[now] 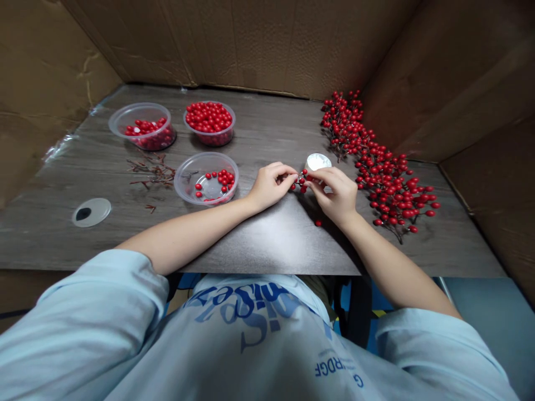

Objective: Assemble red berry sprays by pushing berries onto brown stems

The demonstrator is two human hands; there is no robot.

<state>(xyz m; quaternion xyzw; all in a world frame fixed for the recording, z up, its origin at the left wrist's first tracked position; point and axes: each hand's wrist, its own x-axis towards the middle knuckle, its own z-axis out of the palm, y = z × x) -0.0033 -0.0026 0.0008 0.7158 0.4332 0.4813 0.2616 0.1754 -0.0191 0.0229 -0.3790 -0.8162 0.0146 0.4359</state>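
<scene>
**Working a berry sprig**

The berry sprig (301, 182) is hovering just above the desk (267, 245). The left hand (270, 186) and right hand (336, 195) are pinching it with closed fingers. Gripping close to each berry seems wise, as a loose berry (318, 223) is lying nearby.

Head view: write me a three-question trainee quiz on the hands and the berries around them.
1. True or false: the left hand and the right hand both pinch the same berry sprig.
2. The pile of berry branches lies where? A: to the person's left. B: to the person's right. C: inside a tub.
3. Fill in: the loose berry on the table lies nearest the ____ hand.

Key: 1 true; 2 B; 3 right.
</scene>
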